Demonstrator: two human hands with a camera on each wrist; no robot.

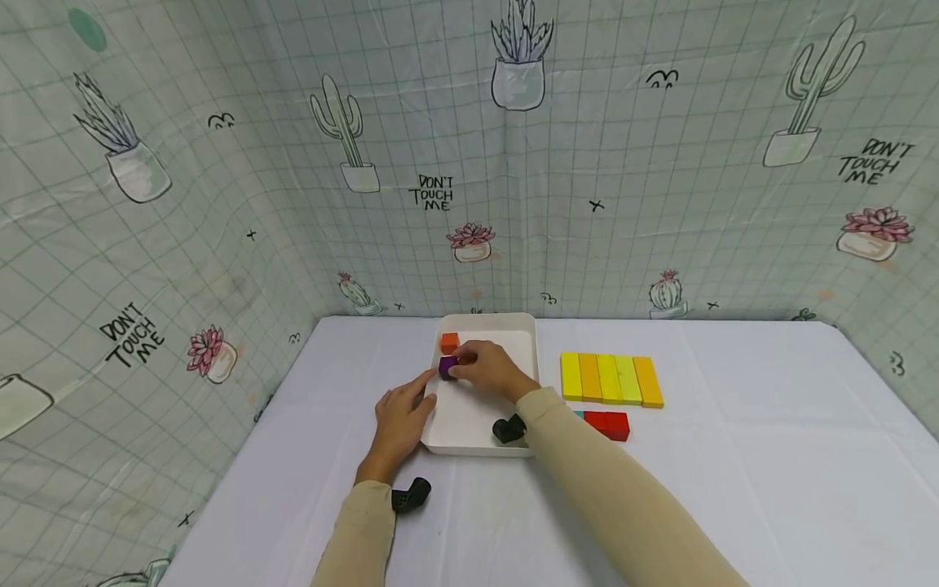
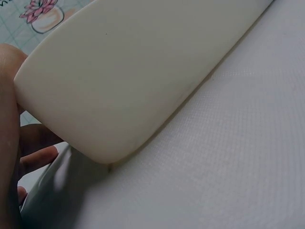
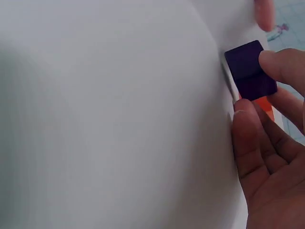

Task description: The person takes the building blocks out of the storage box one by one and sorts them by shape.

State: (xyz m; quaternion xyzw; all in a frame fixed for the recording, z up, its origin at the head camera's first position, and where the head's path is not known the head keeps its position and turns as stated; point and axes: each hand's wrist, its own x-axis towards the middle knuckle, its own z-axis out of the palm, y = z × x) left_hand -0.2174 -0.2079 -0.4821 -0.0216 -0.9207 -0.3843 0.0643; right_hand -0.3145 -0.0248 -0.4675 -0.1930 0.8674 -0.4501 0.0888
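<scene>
My right hand (image 1: 493, 368) pinches a dark purple cube (image 3: 250, 69) between thumb and fingers, over the left side of a white tray (image 1: 469, 424). Just behind that cube, an orange block (image 1: 450, 342) sits inside the tray by its left wall; in the right wrist view it is mostly hidden behind the fingers and the purple cube. My left hand (image 1: 399, 416) rests against the tray's left rim, index finger and thumb stretched toward it. The left wrist view has the tray's outer wall (image 2: 119, 81) close up, with fingers at its edge.
To the right of the tray lies a row of several yellow and orange-yellow blocks (image 1: 612, 379). Nearer to me are red blocks (image 1: 616, 426) and a bit of blue, partly covered by the right sleeve (image 1: 594, 465). A patterned cloth backdrop (image 1: 587, 244) rises behind the white table (image 1: 770, 473).
</scene>
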